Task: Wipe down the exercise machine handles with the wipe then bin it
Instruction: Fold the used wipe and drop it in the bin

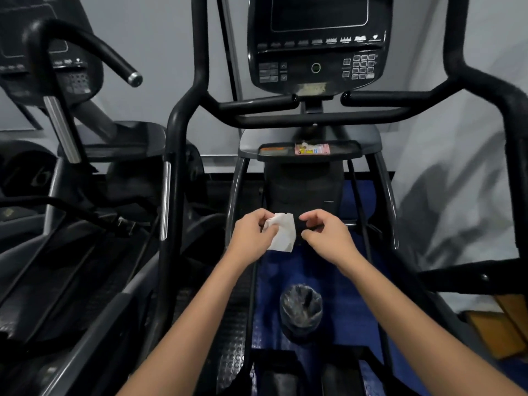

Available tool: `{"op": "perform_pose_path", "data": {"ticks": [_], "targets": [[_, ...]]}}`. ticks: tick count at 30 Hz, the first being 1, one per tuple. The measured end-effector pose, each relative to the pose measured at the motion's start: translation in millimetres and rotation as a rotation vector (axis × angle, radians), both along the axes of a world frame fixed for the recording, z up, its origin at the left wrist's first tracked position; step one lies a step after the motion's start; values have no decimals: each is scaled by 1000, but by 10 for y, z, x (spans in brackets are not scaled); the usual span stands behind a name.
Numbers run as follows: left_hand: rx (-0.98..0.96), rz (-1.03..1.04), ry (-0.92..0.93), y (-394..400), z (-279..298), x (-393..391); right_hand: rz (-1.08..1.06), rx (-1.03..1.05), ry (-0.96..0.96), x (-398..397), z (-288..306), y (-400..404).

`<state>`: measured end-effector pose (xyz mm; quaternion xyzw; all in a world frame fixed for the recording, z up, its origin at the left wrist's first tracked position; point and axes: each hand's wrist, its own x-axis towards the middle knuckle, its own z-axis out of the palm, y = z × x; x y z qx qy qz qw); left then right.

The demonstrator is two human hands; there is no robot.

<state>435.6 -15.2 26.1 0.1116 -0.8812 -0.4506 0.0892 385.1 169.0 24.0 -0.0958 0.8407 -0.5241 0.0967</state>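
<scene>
Head view: I see the white wipe held up in front of the exercise machine, pinched at its left edge by the left hand. Right hand sits just beside the wipe, fingers curled in with thumb and fingertips near each other, holding nothing I can make out. Below the hands, a small bin with a clear plastic liner stands on the blue floor mat; contents too dark to tell. Above, the black handles flank the console. A tray under the console holds a pink packet.
</scene>
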Motion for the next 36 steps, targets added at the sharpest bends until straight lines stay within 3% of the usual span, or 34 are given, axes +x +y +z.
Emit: {"op": "perform_pose_path", "data": {"ticks": [5,17,29,36], "targets": [[-71,-59,-13,-171,8,-253,-2,217,80,-240,81,-63],[-260,-182,-165,-172,-264,-621,182,704,-63,-448,-184,-192],[-328,-171,-322,-203,-779,-886,180,730,-229,-617,-748,-100],[-289,-172,-424,-108,-1390,-1271,207,709,-294,-962,-1307,-1]]}}
